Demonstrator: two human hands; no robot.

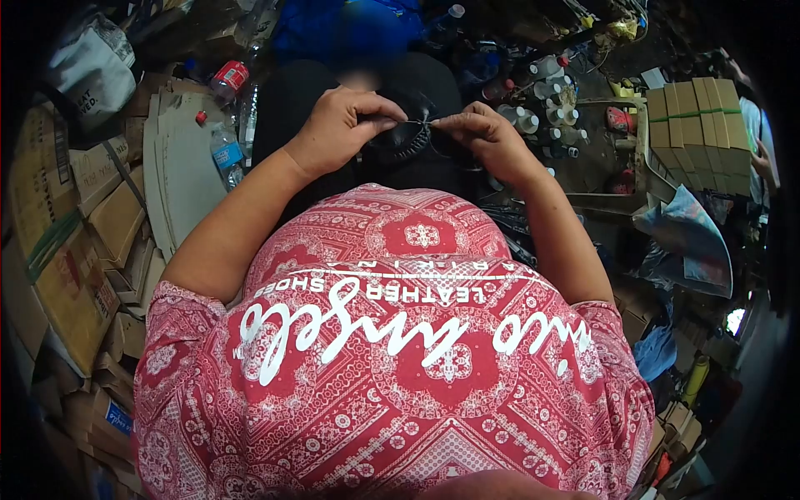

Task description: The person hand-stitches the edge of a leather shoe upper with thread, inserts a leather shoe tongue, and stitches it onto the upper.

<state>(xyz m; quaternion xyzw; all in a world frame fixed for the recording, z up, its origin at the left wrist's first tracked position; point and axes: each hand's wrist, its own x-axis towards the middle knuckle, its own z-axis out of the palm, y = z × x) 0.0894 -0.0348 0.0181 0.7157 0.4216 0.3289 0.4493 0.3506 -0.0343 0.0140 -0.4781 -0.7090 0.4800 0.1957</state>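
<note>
In the head view my left hand (340,125) is closed in a pinch, thumb against forefinger, on one end of a thin wire-like strand (414,122). Opposite it, my right hand (487,137) pinches the strand's other side. Between and just below the fingertips lies a dark, ring-shaped coil (408,150) with a ridged edge, over my black-clad lap. The strand meets the coil's upper right rim; whether it loops right round is too small to tell. The coil's dark middle blends into the clothing.
Flattened cardboard (179,167) is stacked at the left, beside a blue-labelled plastic bottle (225,154) and a red-labelled bottle (229,79). Several bottles (550,100) stand at the right near a crate (600,200) and strapped cardboard bundles (696,125). Another person's hand (762,158) shows at the far right.
</note>
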